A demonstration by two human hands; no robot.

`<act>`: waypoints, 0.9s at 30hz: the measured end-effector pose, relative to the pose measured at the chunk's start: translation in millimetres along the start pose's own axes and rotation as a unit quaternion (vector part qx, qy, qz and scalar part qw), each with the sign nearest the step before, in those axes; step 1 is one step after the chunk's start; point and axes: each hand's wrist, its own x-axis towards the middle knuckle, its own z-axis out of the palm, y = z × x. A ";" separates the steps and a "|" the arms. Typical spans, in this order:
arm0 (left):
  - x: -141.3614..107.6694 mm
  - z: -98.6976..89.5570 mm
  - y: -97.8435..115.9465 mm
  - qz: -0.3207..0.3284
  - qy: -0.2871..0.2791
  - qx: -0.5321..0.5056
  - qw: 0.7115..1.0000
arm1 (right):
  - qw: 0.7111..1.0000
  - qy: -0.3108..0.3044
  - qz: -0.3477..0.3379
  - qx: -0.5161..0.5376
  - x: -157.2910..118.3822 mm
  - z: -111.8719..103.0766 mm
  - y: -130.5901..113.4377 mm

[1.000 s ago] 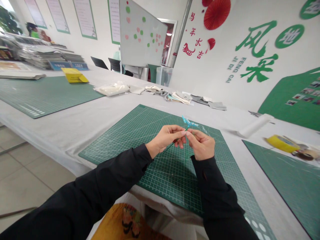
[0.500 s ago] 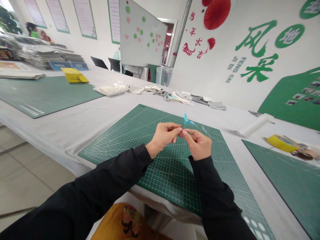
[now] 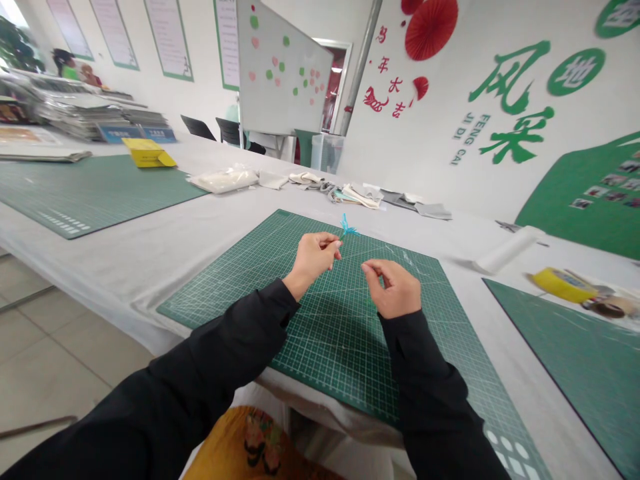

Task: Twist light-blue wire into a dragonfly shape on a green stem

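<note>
My left hand (image 3: pixel 314 257) pinches a thin stem topped by a small turquoise figure (image 3: pixel 347 227), perhaps a dragonfly shape, held just beyond the fingertips. My right hand (image 3: pixel 393 288) is a short gap to the right, with thumb and forefinger pinched together. Below those fingers shows a faint green strand (image 3: pixel 371 303); I cannot tell whether that hand holds it. Both hands hover over a green gridded cutting mat (image 3: pixel 225 300), and black sleeves cover my forearms.
The mat lies on a white-covered table (image 3: pixel 120 220). Further along are cloth scraps (image 3: pixel 360 197) and a plastic bag (image 3: pixel 223 179). A white roll (image 3: pixel 510 250), yellow tape (image 3: pixel 564 285) and a third mat (image 3: pixel 565 347) lie right; another mat (image 3: pixel 90 193) and a yellow folder (image 3: pixel 149 153) lie left.
My hands have drawn apart. The left hand has moved left and away from me, carrying the turquoise figure, while the right hand has stayed nearly in place.
</note>
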 end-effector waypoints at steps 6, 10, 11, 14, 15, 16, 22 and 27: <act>-0.1 -0.5 6.8 -0.031 0.017 -0.079 0.996 | 0.999 0.024 0.016 -0.036 4.7 -11.9 8.5; 2.6 -3.6 9.5 -0.007 0.042 -0.143 0.989 | 0.991 -0.042 0.124 -0.004 5.0 -13.9 25.3; 3.3 -4.5 10.0 0.000 0.049 -0.154 0.987 | 0.980 -0.069 0.182 0.038 4.9 -15.2 31.4; 4.5 -5.9 11.2 0.004 0.068 -0.168 0.983 | 0.892 -0.114 0.375 0.225 3.0 -22.4 52.8; 4.5 -6.1 11.5 0.001 0.072 -0.168 0.983 | 0.856 -0.093 0.426 0.275 1.6 -26.1 60.6; 4.4 -6.1 11.7 -0.003 0.076 -0.167 0.983 | 0.827 -0.060 0.468 0.306 -0.2 -30.5 68.7; 4.6 -7.5 10.5 -0.004 0.083 -0.170 0.982 | 0.815 0.201 0.526 0.134 -11.9 -67.8 110.7; 1.0 -3.7 10.8 0.007 0.050 -0.150 0.987 | 0.836 0.327 0.441 -0.007 -2.1 -72.1 98.0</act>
